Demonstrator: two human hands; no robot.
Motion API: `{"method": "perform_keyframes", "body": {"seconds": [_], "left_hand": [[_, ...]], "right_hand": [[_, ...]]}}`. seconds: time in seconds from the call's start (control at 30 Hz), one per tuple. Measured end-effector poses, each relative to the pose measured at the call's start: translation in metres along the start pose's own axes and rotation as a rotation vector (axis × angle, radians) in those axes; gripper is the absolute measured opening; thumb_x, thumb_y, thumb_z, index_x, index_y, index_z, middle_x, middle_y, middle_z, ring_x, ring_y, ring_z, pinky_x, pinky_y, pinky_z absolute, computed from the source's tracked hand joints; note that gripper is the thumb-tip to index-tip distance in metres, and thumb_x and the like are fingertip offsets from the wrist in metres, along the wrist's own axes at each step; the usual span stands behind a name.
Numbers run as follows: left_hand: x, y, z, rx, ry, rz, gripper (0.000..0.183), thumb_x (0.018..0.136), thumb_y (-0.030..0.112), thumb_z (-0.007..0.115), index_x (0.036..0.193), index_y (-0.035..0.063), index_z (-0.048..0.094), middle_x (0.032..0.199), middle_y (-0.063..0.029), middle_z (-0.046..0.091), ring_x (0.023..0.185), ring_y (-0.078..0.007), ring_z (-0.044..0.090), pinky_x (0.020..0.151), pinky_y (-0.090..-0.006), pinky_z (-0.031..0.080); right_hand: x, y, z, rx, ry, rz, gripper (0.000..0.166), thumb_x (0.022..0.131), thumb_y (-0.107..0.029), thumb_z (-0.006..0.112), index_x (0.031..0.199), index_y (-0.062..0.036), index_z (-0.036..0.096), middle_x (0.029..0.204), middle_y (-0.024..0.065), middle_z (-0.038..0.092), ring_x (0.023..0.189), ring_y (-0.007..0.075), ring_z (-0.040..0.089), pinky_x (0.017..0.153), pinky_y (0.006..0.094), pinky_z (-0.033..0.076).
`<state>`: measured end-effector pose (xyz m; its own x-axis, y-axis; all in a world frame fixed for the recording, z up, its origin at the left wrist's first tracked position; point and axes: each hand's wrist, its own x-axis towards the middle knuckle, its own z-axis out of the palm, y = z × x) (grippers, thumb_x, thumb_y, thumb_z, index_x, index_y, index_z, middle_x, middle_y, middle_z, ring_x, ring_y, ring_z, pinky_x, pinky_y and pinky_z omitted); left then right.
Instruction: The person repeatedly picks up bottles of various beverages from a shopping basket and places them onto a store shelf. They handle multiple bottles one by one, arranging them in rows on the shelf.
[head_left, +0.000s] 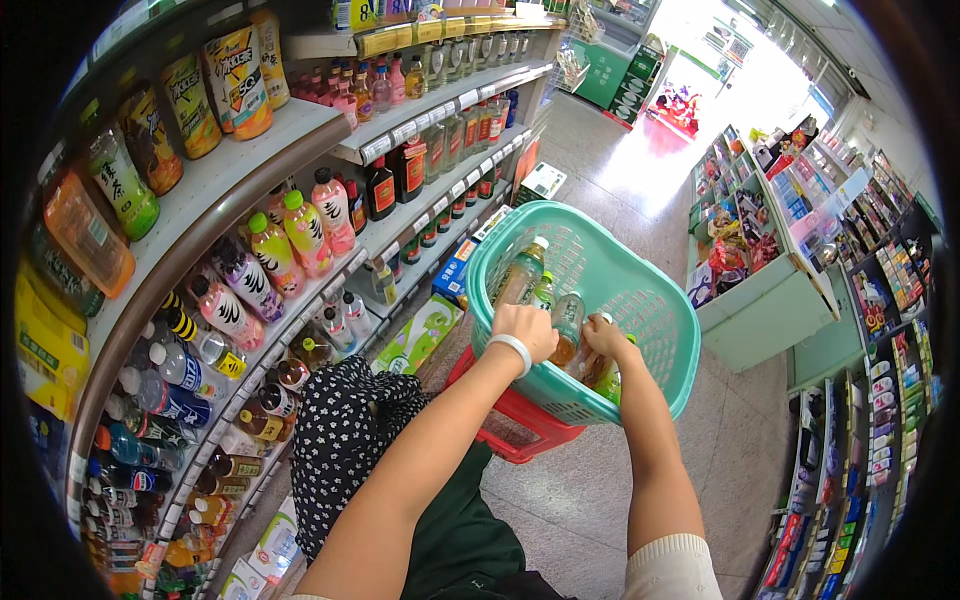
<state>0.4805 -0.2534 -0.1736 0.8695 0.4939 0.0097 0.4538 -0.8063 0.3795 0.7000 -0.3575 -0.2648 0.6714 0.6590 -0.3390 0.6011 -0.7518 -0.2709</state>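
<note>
A turquoise plastic basket (679, 330) stands before me on a red plastic stool (517, 431), with several drink bottles in it. My left hand (526, 330), a white band at its wrist, reaches over the near rim with curled fingers. What lies under that hand is hidden. Beyond it lean a bottle with a white cap (523, 274) and a green-capped bottle (543, 292). Between my hands lies a clear bottle of amber drink (568, 322). My right hand (609, 337) is closed around the upper part of a white-capped bottle, with a green-labelled bottle (609, 382) beside it.
Curved store shelves (300, 315) full of bottled drinks rise at my left. Boxes, one of them green and white (421, 334), stand on the floor along them. A counter (772, 330) and racks of packaged goods (840, 465) line the right. A bright doorway (697, 82) opens at the back.
</note>
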Motion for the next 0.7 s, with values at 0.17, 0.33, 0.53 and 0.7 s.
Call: {"method": "perform_keyframes", "body": {"seconds": [0.17, 0.33, 0.53, 0.7], "left_hand": [[0.000, 0.001, 0.000, -0.010, 0.010, 0.009, 0.034, 0.082, 0.037, 0.055, 0.078, 0.0062, 0.069, 0.076, -0.0148, 0.067, 0.075, -0.0294, 0.066, 0.070, -0.0399, 0.051], [0.000, -0.003, 0.003, -0.025, 0.029, 0.006, 0.034, 0.082, 0.036, 0.055, 0.077, 0.0061, 0.069, 0.076, -0.0150, 0.067, 0.074, -0.0299, 0.066, 0.070, -0.0401, 0.051], [0.001, -0.002, 0.003, -0.013, 0.025, 0.004, 0.033, 0.082, 0.036, 0.056, 0.078, 0.0062, 0.069, 0.076, -0.0148, 0.067, 0.075, -0.0292, 0.066, 0.070, -0.0399, 0.050], [0.001, -0.001, 0.005, -0.015, 0.028, 0.007, 0.033, 0.082, 0.036, 0.055, 0.077, 0.0064, 0.069, 0.076, -0.0145, 0.067, 0.075, -0.0294, 0.066, 0.070, -0.0399, 0.050]], "right_hand": [[0.004, 0.007, 0.002, -0.070, 0.133, -0.051, 0.046, 0.086, -0.036, 0.045, 0.120, -0.0076, 0.056, 0.120, 0.0252, 0.054, 0.111, 0.0404, 0.053, 0.096, 0.0448, 0.041], [-0.009, -0.008, -0.008, -0.121, 0.271, -0.067, 0.033, 0.083, -0.030, 0.053, 0.106, -0.0092, 0.066, 0.110, 0.0222, 0.058, 0.100, 0.0372, 0.058, 0.088, 0.0441, 0.047], [-0.006, -0.003, -0.006, -0.123, 0.287, -0.087, 0.032, 0.083, -0.029, 0.053, 0.106, -0.0100, 0.066, 0.109, 0.0229, 0.058, 0.098, 0.0371, 0.059, 0.086, 0.0437, 0.048], [-0.002, 0.004, -0.004, -0.119, 0.245, -0.088, 0.034, 0.085, -0.029, 0.051, 0.109, -0.0097, 0.064, 0.111, 0.0240, 0.057, 0.099, 0.0386, 0.058, 0.088, 0.0441, 0.047]]}}
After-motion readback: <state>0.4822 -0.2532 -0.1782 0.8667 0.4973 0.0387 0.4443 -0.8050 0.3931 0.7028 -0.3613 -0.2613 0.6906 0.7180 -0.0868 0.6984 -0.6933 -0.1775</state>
